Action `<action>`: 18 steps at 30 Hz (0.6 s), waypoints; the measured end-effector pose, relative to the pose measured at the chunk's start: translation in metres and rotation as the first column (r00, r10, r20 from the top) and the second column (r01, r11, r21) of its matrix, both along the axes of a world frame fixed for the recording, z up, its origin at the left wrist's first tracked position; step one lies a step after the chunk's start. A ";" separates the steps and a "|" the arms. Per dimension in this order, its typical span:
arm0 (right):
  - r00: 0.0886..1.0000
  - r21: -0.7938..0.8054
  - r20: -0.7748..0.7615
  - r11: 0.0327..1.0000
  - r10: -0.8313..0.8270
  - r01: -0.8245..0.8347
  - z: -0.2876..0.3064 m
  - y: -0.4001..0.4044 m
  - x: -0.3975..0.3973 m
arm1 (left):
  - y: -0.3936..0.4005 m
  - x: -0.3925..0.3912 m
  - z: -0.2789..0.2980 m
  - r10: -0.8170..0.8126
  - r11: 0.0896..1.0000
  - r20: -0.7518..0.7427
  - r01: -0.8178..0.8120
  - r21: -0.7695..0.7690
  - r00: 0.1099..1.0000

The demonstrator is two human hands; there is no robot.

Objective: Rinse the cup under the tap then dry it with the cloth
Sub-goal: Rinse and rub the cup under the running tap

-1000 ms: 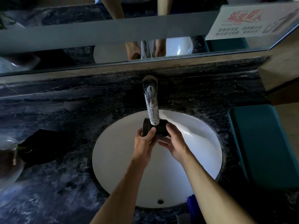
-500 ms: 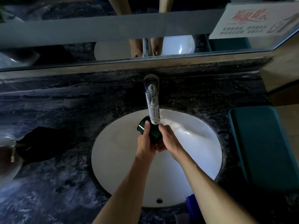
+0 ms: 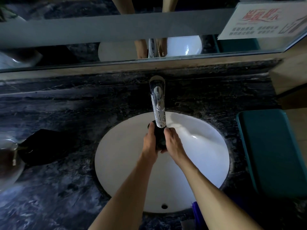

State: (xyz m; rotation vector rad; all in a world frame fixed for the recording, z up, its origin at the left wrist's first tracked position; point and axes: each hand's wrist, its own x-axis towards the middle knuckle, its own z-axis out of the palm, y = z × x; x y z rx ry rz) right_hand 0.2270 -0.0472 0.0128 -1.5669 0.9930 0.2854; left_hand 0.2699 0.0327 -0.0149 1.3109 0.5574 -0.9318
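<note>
A dark marbled counter (image 3: 54,193) surrounds 1 white oval basin (image 3: 119,171), which holds no standing water that can be made out; 1 small overflow hole (image 3: 164,206) shows at its near wall. 1 chrome tap (image 3: 158,103) rises from the counter behind the basin, and its spout reaches forward over the bowl, covering the far end of the cup (image 3: 159,138). A dark cloth (image 3: 43,146) lies on the counter to the left, well apart from the basin. At the far left edge sits 1 roundish glassy object (image 3: 8,156), too blurred and cut off to identify. A teal pad (image 3: 272,151) lies on the right of the counter. Above, a mirror (image 3: 66,52) reflects the basin and forearms, and 1 printed sign (image 3: 264,20) is fixed at its upper right.

The 1 dark cup is held on its side over the basin, just under the tap's outlet. Both hands close around it: the left hand (image 3: 149,143) wraps its left side with the thumb toward the rim, and the right hand (image 3: 173,141) curls round its right side. Whether water is running is unclear in the dim light.
</note>
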 end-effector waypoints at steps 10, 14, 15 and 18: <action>1.000 -0.082 0.012 0.997 0.011 -0.010 0.003 0.010 0.008 | -0.007 -0.005 0.004 0.119 0.955 0.203 -0.168 0.244 0.972; 0.995 -0.149 0.098 0.989 -0.011 0.025 0.006 0.011 0.005 | -0.014 -0.006 0.014 0.061 0.963 0.347 -0.146 0.224 0.936; 0.996 -0.136 0.085 0.990 -0.020 0.031 0.007 0.010 0.004 | -0.014 -0.006 0.012 0.057 0.968 0.333 -0.134 0.213 0.941; 0.999 -0.051 0.015 0.998 -0.042 0.043 0.003 0.005 0.003 | -0.012 -0.005 0.006 0.030 0.983 0.272 -0.077 0.165 0.962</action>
